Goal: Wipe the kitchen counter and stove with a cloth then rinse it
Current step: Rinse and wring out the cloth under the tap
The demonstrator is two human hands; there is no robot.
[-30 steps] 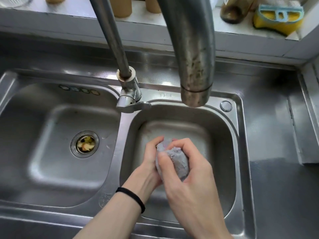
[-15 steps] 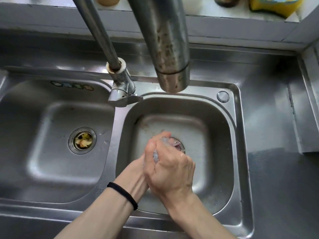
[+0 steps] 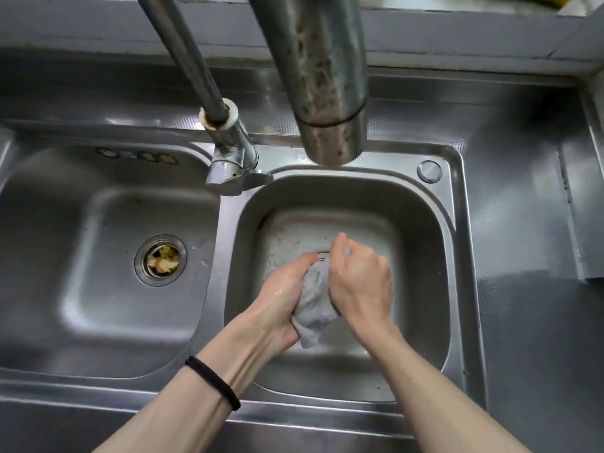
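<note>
Left hand (image 3: 284,295) and right hand (image 3: 362,282) each gripped the bunched grey cloth (image 3: 315,302), fingers curled round it, low inside the right basin (image 3: 421,243). Rinsing seemed underway; next likely called for squeezing it out above that basin.

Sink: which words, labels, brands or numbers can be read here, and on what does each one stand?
No text can be read.
Four small coloured stickers on the back wall of the left basin: too blurred to read.
</note>
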